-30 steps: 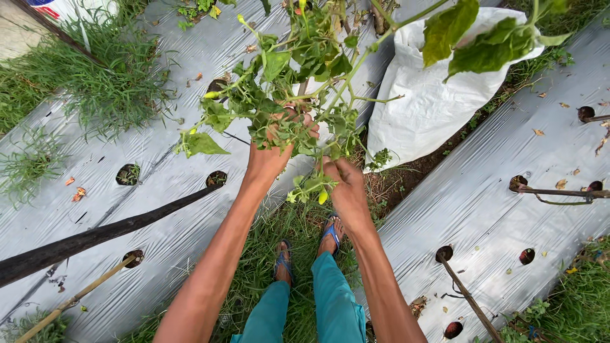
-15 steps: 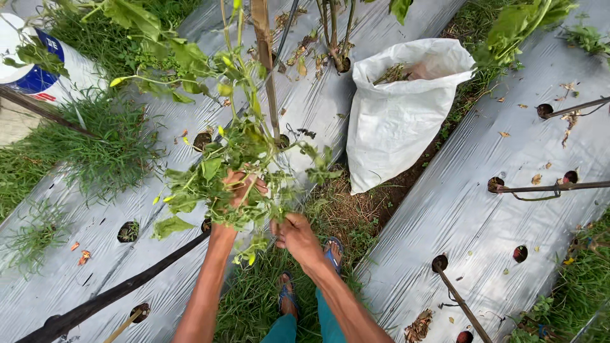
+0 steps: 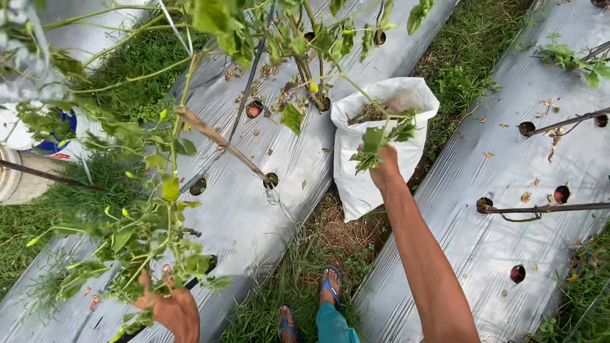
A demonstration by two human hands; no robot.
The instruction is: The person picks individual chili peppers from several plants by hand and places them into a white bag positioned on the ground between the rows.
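My right hand (image 3: 385,166) is stretched out to the open white sack (image 3: 362,184) standing in the furrow, closed on a bunch of green leaves (image 3: 381,141) at the sack's mouth. More plant trimmings lie inside the sack. My left hand (image 3: 171,305) is low at the left, gripping the stems of a leafy green plant (image 3: 136,235) that leans over the silver mulch sheet (image 3: 241,209). The fingers are partly hidden by foliage.
Silver plastic mulch with round planting holes (image 3: 518,274) covers beds on both sides; a grassy furrow (image 3: 305,273) runs between, where my sandalled feet (image 3: 330,284) stand. Thin wooden stakes (image 3: 546,208) lie across the right bed. A white and blue container (image 3: 38,136) sits at the far left.
My right hand left the plant and reached out to the sack with a bunch of leaves. My left hand stayed on the plant, and my view shifted right.
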